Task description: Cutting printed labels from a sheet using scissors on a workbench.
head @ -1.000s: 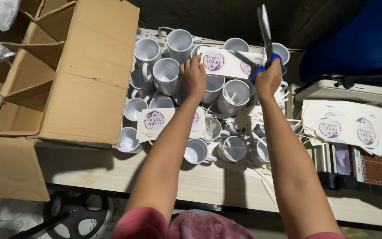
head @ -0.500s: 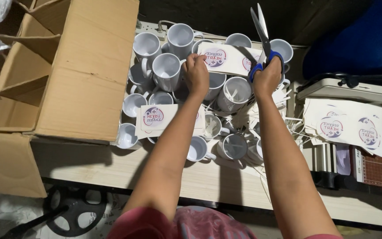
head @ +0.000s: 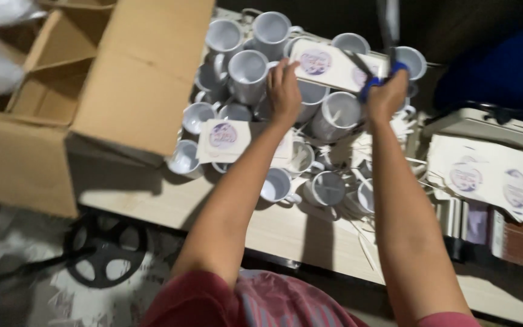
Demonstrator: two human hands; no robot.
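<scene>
- Since the earlier frames your hands have barely shifted: the scissors still stand blades-up at the far side, and the view has only swung a little, now blurred.
- Your left hand pinches the near-left edge of the printed paper strip, fingers together on it, holding it over the cluster of white mugs.
- Your right hand is closed through the blue handles of the scissors; the lower blade reaches into the strip's right end, just beside a round printed design. Whether the blades are open or shut, the blur hides.
- The strip lies between your two hands, touching both the left fingertips and the blades.
- As a judgement, the cutting is partway: one cut piece with a round design already rests on the mugs nearer to you, thin offcuts litter the table near right, and uncut printed sheets wait at the right.
- The open cardboard box sits left, apart from both hands.
</scene>
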